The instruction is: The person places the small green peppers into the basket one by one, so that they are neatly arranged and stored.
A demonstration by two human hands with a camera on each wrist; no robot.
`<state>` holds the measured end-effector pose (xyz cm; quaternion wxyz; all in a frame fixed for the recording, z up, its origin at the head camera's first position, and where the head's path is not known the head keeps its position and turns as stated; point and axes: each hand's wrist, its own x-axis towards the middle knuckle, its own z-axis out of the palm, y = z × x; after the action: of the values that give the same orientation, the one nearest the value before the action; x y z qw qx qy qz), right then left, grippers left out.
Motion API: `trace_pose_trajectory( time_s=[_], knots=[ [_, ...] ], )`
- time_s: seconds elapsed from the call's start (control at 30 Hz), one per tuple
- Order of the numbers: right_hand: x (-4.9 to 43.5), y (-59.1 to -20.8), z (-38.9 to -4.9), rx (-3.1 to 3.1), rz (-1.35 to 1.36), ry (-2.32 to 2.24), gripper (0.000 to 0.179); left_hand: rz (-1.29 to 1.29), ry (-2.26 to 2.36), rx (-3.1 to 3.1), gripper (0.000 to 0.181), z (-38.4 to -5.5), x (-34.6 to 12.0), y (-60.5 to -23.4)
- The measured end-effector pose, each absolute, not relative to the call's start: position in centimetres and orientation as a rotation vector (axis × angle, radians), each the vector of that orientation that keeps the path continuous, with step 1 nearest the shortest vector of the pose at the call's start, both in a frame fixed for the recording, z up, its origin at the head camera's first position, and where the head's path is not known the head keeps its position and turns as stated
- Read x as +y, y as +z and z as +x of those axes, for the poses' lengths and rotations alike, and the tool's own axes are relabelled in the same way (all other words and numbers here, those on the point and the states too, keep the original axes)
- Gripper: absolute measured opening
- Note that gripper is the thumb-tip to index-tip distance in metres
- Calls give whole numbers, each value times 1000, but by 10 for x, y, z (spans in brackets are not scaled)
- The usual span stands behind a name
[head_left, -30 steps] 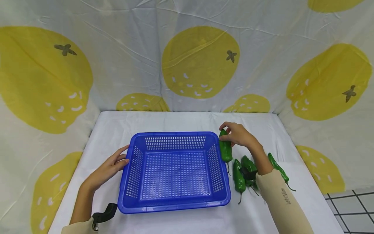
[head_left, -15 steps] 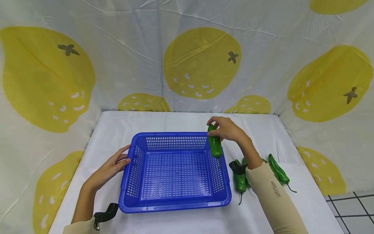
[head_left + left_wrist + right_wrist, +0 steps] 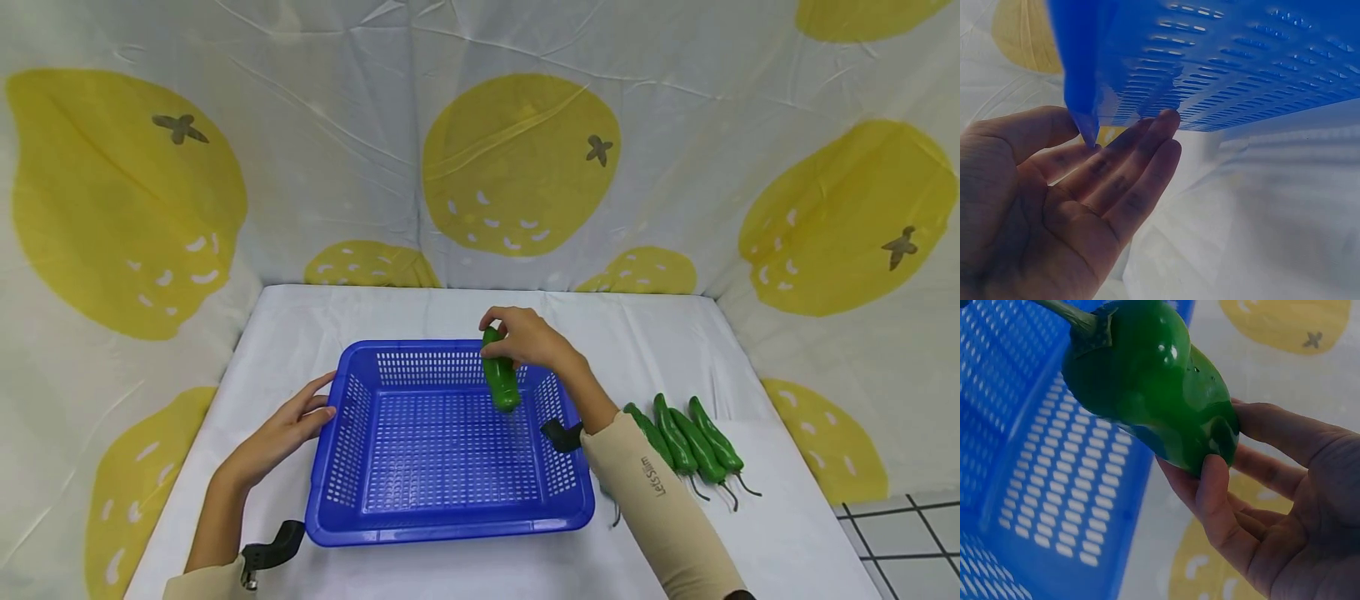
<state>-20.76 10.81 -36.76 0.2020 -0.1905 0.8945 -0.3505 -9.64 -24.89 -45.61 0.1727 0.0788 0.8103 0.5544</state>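
Note:
In the head view my right hand (image 3: pixel 527 337) grips a green pepper (image 3: pixel 501 379) by its tip and holds it over the right back part of the blue basket (image 3: pixel 450 533). Seen in the right wrist view, the thumb and fingers pinch the narrow end of the pepper (image 3: pixel 1147 394), while its stem (image 3: pixel 1063 314) points away from the palm. My left hand (image 3: pixel 288 421) touches the basket's left rim. Its thumb and loosely extended fingers (image 3: pixel 1147 181) lie at the lip and under it, against the outside of the wall, in the left wrist view.
Several green peppers (image 3: pixel 701 446) lie side by side on the white cloth to the basket's right, partly hidden by my right sleeve. A black wrist mount (image 3: pixel 562 435) overlaps the basket's right wall. Behind the table hangs a lemon-print cloth (image 3: pixel 517 167).
My right hand has carried the pepper leftward from outside the basket's right rim to over its inside. The left hand has stayed at the left rim.

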Motion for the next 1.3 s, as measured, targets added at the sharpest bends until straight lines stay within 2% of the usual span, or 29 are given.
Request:
trace_pose_trajectory(
  time_s=[0.23,0.73,1.1,1.3],
  knots=[
    [69,-388,-199,2425,-585,-1022,42,225,1571,2298,59,-96,-246,-455],
    [4,-424,-183,2345,-596,-1053,42,222,1575,2287,60,-91,-241,-450],
    [-20,-457,-170,2329,-412,-1136,40,240,1562,2274,59,-92,-237,-452],
    [-29,-468,-161,2358,-399,-1116,38,243,1572,2266,59,-91,-239,-452]
  ],
)
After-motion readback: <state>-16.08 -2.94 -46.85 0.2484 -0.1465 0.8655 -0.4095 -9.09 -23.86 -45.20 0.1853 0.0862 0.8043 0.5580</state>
